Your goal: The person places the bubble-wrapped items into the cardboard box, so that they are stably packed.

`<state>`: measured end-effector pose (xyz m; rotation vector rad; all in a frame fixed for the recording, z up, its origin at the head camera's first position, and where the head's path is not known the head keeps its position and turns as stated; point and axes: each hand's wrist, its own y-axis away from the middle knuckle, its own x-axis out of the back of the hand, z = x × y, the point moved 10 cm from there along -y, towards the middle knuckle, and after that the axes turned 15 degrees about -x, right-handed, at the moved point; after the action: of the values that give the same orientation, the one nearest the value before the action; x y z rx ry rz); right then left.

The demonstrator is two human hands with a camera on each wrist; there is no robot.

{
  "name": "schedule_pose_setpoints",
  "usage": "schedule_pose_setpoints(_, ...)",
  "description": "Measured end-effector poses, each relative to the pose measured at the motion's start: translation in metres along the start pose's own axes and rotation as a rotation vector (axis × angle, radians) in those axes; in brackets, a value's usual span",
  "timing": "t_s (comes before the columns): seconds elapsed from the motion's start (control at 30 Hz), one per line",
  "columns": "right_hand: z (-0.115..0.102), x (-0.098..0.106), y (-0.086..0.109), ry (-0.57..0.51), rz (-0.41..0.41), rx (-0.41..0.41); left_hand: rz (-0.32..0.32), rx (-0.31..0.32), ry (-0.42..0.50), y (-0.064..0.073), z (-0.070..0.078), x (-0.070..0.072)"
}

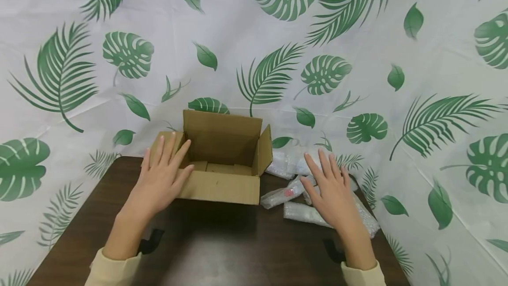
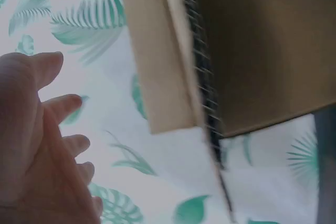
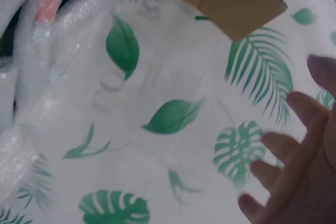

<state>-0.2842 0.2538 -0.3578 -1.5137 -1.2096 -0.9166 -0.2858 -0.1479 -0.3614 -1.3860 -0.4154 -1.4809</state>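
Observation:
An open cardboard box [image 1: 222, 186] stands on the dark table with its flaps spread, and the part of its inside that shows holds nothing. My left hand [image 1: 158, 184], fingers spread, overlaps the box's left flap in the head view; in the left wrist view that hand [image 2: 47, 129] is apart from the cardboard [image 2: 163, 61]. On the other side, my right hand [image 1: 333, 193] hovers with straight, spread fingers over several bubble-wrapped packages [image 1: 305, 213]. One wrapped package [image 1: 283, 193] bears a red mark. The right wrist view shows that hand [image 3: 294, 156] holding nothing.
A white cloth [image 1: 246, 25] printed with green leaves hangs behind and around the table. The brown tabletop [image 1: 222, 242] runs toward me in front of the box. Dark straps [image 1: 151, 241] show near both wrists.

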Motion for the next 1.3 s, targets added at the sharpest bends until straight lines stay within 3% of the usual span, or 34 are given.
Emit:
schedule_pose_setpoints(0.2, 0.029, -0.034, 0.011, 0.027, -0.093, 0.011, 0.078, 0.060, 0.007, 0.009, -0.031, -0.008)
schedule_pose_setpoints(0.4, 0.063, -0.080, 0.016, 0.046, -0.162, -0.024, 0.160, 0.059, 0.071, 0.016, -0.058, -0.040)
schedule_pose_setpoints(0.57, 0.090, -0.119, 0.021, 0.035, -0.265, -0.106, 0.210, 0.071, 0.139, 0.019, -0.064, -0.067)
schedule_pose_setpoints(0.7, 0.104, -0.139, 0.025, 0.025, -0.296, -0.137, 0.313, 0.061, 0.175, 0.020, -0.065, -0.077)
schedule_pose_setpoints(0.9, 0.105, -0.152, 0.025, 0.043, -0.254, -0.110, 0.472, 0.108, 0.235, 0.038, -0.068, -0.084)
schedule_pose_setpoints(1.03, 0.104, -0.152, 0.021, 0.072, -0.219, -0.092, 0.496, 0.136, 0.244, 0.041, -0.071, -0.088)
schedule_pose_setpoints(1.3, 0.116, -0.154, 0.015, 0.125, -0.170, -0.096, 0.520, 0.066, 0.215, 0.035, -0.071, -0.085)
